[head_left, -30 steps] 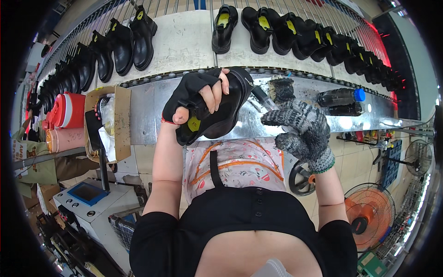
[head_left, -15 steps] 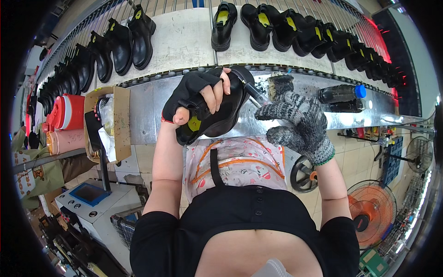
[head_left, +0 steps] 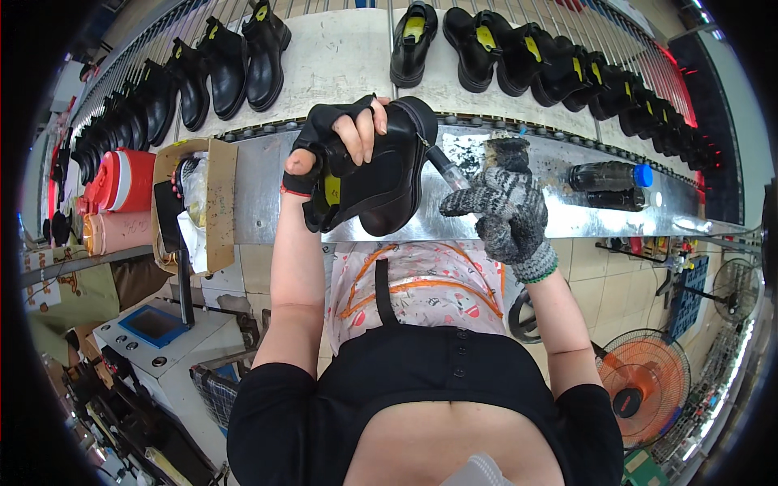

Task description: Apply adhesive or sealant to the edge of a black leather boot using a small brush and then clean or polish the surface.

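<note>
Shoe point(head_left: 389, 182): black leather, yellow label inside; raised over near-left part of metal bench point(head_left: 263, 190).
Left hand point(head_left: 332, 134): black fingerless glove, fingers wrapped over the shoe, gripping firmly.
Right hand point(head_left: 512, 212): grey knit glove, pinching rear end of applicator.
Applicator point(head_left: 446, 168): pen-like, clear barrel; thin tip at sole edge, exact contact unclear.
Bottles point(head_left: 609, 176): two, dark contents, right on bench.
Box point(head_left: 222, 212): cardboard, left.
Conveyor point(head_left: 340, 69): far side; ankle boots point(head_left: 228, 63) left, low shoes point(head_left: 414, 50) right.

beige tiled floor point(head_left: 604, 296), metal worktop point(head_left: 563, 215), red light point(head_left: 686, 99)
</note>
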`<act>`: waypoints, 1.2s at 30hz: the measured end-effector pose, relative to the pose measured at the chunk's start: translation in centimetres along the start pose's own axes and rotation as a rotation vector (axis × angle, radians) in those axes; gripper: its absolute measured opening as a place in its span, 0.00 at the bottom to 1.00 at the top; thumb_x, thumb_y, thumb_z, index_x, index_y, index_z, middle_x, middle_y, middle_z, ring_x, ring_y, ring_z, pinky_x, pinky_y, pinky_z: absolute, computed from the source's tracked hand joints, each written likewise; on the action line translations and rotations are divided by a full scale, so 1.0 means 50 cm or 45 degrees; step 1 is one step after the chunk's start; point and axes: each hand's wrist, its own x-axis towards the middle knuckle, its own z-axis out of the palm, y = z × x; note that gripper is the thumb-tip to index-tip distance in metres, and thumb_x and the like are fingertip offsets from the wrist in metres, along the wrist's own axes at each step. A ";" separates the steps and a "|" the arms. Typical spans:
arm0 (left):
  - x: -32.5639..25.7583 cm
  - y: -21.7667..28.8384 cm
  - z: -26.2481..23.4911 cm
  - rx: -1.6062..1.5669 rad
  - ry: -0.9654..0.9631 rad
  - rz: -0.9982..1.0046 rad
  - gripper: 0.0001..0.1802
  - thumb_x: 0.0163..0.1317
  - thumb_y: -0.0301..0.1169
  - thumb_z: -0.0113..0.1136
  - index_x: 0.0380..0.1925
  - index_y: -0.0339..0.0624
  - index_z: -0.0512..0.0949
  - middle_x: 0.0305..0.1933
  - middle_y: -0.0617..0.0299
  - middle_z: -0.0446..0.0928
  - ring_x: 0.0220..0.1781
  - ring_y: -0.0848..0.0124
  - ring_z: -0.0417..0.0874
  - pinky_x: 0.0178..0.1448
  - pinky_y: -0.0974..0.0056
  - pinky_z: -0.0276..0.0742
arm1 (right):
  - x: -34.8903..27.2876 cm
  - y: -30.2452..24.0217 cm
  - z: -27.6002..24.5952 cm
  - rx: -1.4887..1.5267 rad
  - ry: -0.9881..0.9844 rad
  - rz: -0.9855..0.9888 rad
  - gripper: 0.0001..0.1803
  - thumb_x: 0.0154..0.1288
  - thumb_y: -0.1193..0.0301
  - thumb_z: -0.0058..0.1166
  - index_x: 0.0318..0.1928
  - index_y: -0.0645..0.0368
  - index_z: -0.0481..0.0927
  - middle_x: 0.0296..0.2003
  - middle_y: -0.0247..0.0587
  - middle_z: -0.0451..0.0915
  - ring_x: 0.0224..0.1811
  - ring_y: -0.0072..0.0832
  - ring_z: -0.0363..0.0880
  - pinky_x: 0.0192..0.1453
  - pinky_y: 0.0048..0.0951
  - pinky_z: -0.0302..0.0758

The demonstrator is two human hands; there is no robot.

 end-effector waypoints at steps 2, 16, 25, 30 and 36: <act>-0.011 -0.006 -0.016 -0.023 0.029 0.068 0.45 0.42 0.79 0.45 0.19 0.42 0.76 0.25 0.63 0.74 0.43 0.64 0.69 0.69 0.52 0.46 | 0.008 -0.003 0.012 0.049 0.013 -0.015 0.21 0.64 0.60 0.33 0.38 0.43 0.85 0.31 0.37 0.76 0.34 0.40 0.73 0.38 0.40 0.67; -0.080 -0.002 -0.122 -0.193 0.383 0.072 0.44 0.46 0.77 0.39 0.23 0.43 0.75 0.27 0.63 0.72 0.46 0.67 0.69 0.69 0.57 0.52 | 0.002 0.030 0.171 0.634 0.033 0.095 0.21 0.67 0.58 0.36 0.31 0.49 0.84 0.27 0.35 0.79 0.29 0.36 0.74 0.37 0.34 0.70; -0.143 0.007 -0.187 -0.248 0.784 -0.163 0.43 0.50 0.73 0.41 0.24 0.38 0.76 0.30 0.58 0.74 0.48 0.63 0.71 0.64 0.60 0.60 | -0.044 0.042 0.213 0.998 -0.066 0.334 0.27 0.71 0.53 0.33 0.30 0.54 0.84 0.30 0.40 0.82 0.35 0.36 0.81 0.42 0.32 0.75; -0.176 0.008 -0.216 -0.135 0.982 -0.219 0.43 0.53 0.72 0.39 0.23 0.37 0.76 0.30 0.56 0.75 0.47 0.62 0.72 0.61 0.60 0.64 | -0.076 0.049 0.239 1.206 -0.174 0.542 0.30 0.70 0.49 0.33 0.34 0.58 0.83 0.32 0.41 0.83 0.37 0.31 0.82 0.45 0.29 0.76; -0.149 -0.006 -0.211 0.238 1.283 -0.373 0.43 0.59 0.70 0.36 0.22 0.35 0.75 0.26 0.53 0.76 0.40 0.62 0.76 0.55 0.61 0.69 | -0.131 0.073 0.303 1.865 0.049 0.806 0.30 0.71 0.49 0.35 0.39 0.64 0.80 0.36 0.43 0.83 0.37 0.28 0.81 0.45 0.28 0.76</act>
